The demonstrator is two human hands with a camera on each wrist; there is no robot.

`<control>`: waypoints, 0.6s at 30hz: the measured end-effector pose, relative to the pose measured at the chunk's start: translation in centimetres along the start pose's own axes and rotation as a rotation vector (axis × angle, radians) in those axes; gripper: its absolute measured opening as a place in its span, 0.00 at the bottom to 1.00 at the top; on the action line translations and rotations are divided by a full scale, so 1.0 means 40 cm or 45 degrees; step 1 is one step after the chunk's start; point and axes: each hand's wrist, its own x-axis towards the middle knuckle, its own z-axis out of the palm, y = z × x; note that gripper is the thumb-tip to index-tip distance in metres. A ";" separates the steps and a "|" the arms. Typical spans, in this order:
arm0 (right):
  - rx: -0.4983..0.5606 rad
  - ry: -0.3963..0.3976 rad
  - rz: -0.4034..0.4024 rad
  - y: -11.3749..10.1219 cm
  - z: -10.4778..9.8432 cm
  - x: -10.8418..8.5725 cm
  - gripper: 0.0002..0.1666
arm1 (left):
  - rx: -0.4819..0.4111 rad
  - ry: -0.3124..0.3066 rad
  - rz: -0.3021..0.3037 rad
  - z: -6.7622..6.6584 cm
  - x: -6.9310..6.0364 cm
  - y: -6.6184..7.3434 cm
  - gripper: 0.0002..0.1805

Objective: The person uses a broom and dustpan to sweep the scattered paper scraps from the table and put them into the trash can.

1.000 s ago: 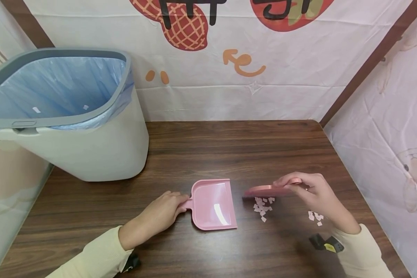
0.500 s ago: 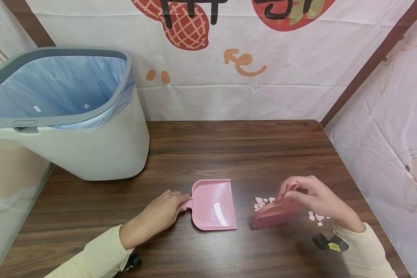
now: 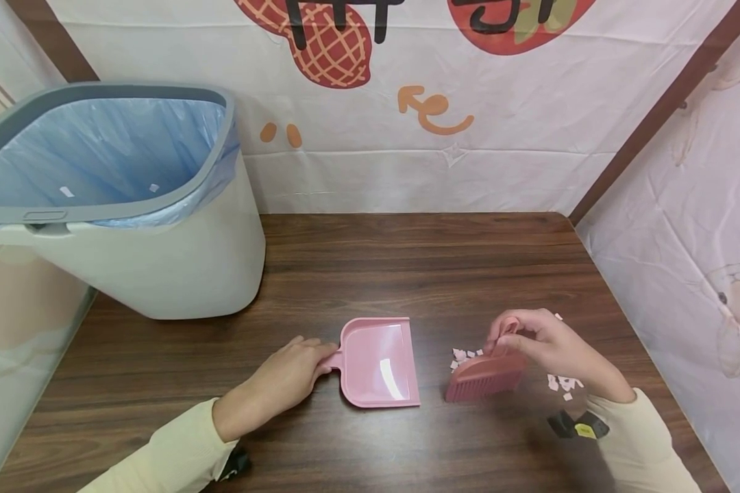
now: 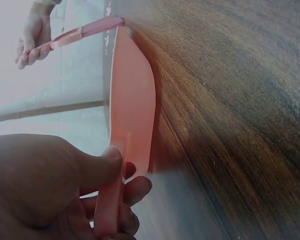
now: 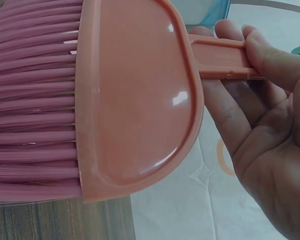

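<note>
Left hand (image 3: 291, 375) grips the pink dustpan (image 3: 370, 366) on the desk (image 3: 370, 274); right hand (image 3: 550, 342) holds the pink brush (image 3: 486, 378) by its handle, bristles down beside pale scraps (image 3: 459, 355)! Black wall lettering (image 3: 340, 17) is cut off above, and the yellow wrist label (image 3: 586, 430) is too small to read.

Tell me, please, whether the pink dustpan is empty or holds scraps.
Empty: in the head view, the pink dustpan shows only glare on its bare surface; nearby paper scraps lie on the table.

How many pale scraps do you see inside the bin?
2: one scrap on the liner toward the head view's left, another scrap farther right. The near rim may hide more.
</note>
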 end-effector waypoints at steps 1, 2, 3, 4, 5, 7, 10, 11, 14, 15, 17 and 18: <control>0.008 0.006 0.001 0.000 0.000 0.002 0.20 | 0.000 -0.006 -0.005 -0.001 0.000 0.000 0.15; 0.016 0.014 0.000 0.001 0.000 0.003 0.19 | -0.001 -0.012 -0.009 -0.002 -0.001 0.000 0.15; 0.026 0.021 -0.001 0.001 0.000 0.003 0.19 | -0.004 -0.018 -0.014 -0.002 -0.001 0.001 0.16; 0.037 0.028 -0.009 0.001 0.000 0.004 0.19 | -0.006 -0.022 -0.018 -0.002 -0.001 0.001 0.16; 0.045 0.037 -0.016 0.001 0.001 0.005 0.18 | -0.009 -0.026 -0.020 -0.003 -0.001 0.001 0.16; 0.049 0.060 -0.035 0.000 0.001 0.007 0.18 | -0.013 -0.029 -0.024 -0.003 -0.001 0.001 0.16; 0.016 0.129 -0.043 -0.001 0.000 0.008 0.18 | -0.012 -0.029 -0.021 -0.003 -0.001 0.001 0.16; 0.014 0.158 -0.039 -0.002 -0.001 0.007 0.18 | -0.010 -0.027 -0.018 -0.003 0.000 0.001 0.16; 0.053 0.270 -0.044 -0.007 -0.005 0.004 0.16 | -0.001 -0.024 -0.011 -0.002 0.000 -0.001 0.16; 0.070 0.311 -0.042 -0.010 -0.006 0.003 0.15 | 0.001 -0.024 -0.009 -0.001 0.001 -0.001 0.16; 0.105 0.408 -0.037 -0.016 -0.007 0.001 0.12 | 0.004 -0.024 -0.009 -0.001 0.001 -0.001 0.16; 0.110 0.465 -0.031 -0.021 -0.006 0.001 0.11 | 0.005 -0.025 -0.009 -0.001 0.001 -0.001 0.16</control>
